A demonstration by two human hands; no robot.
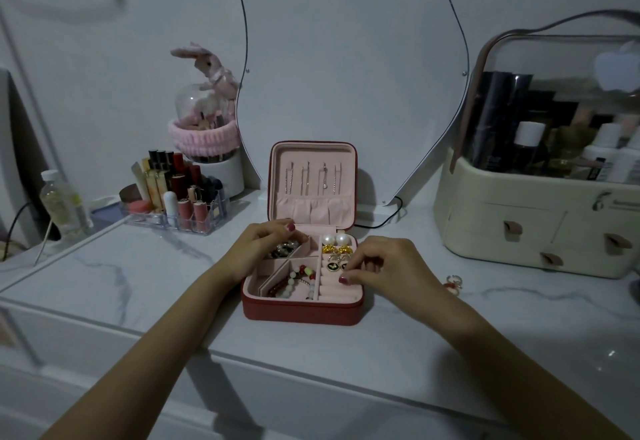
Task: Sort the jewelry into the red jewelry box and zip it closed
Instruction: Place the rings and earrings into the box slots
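Note:
The red jewelry box [301, 311] lies open on the marble tabletop, its pink lid upright with several thin necklaces hanging inside. Pearl earrings [335, 240], gold earrings [337, 250] and round black earrings [333, 265] sit in the right ring rolls. A beaded bracelet [294, 280] lies in the front left compartment. My left hand [263, 249] curls over the back left compartment, fingers on a dark beaded piece [285, 247]. My right hand [377, 266] hovers over the ring rolls with thumb and fingertips pinched together; what they pinch is hidden. A ring [454, 282] lies on the table to the right.
A cream cosmetics organizer [540, 228] with a clear lid stands at the right. A clear lipstick rack [180, 197] and a small bottle [64, 204] stand at the back left. A mirror [346, 59] leans behind the box, with a black cable [384, 220] at its foot.

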